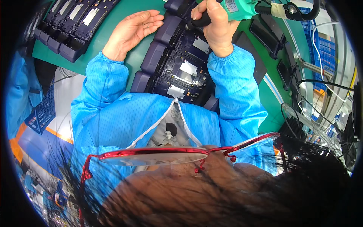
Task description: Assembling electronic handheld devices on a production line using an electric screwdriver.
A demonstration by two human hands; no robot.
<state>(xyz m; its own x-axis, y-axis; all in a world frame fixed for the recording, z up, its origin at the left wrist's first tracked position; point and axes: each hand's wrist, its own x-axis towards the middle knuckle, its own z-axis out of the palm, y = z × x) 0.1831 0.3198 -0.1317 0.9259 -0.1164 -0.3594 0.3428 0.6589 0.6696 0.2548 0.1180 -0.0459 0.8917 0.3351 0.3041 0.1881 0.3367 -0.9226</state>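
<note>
My right hand is wrapped round a green and black power screwdriver. Its dark nose points left, over the far part of a row of dark purple-black plastic housings. These housings lie side by side in front of me, with circuit parts and silvery rectangles inside. Whether the tip touches a screw cannot be made out. To the left of the row, my left hand is open and empty, its fingers stretched toward the nearest housing edge.
More dark housings lie at the far left of the green table. Black flat panels stand at the right, beside a metal frame with hanging cables. Blue baskets are at the far right, another blue basket at the left.
</note>
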